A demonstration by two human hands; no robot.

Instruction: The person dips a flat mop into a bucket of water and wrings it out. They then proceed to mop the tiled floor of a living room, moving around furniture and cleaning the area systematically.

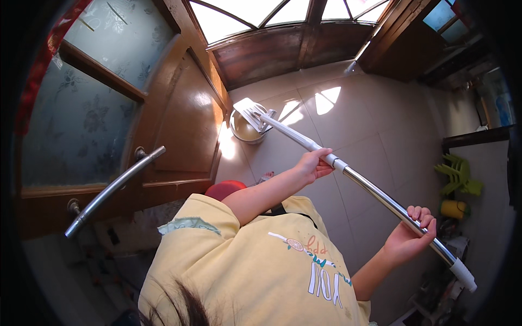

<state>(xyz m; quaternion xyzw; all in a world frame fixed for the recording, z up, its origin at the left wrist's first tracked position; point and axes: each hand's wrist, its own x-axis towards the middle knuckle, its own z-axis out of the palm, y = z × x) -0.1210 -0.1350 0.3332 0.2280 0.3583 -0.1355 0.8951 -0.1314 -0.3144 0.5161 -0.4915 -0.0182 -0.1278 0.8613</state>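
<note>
A long mop with a silver metal pole (375, 194) and white plastic fittings slants across in front of me. My left hand (315, 165) is closed round the white section at mid-length. Farther down, my right hand (412, 234) wraps the metal tube near its white end cap (463, 275). At the far end, the white mop head (249, 108) is over a round bucket (253, 141) on the floor. Brownish liquid shows inside the bucket. Whether the head touches the rim or the liquid, I cannot tell.
At the left stands a wooden door (182, 119) with frosted glass and a curved metal handle (114, 190). A wood-framed glazed door (261, 54) closes the far side. Green chair-like pieces (459, 174) and a yellow object (454, 209) sit at the right. Something red (224, 188) is beside me.
</note>
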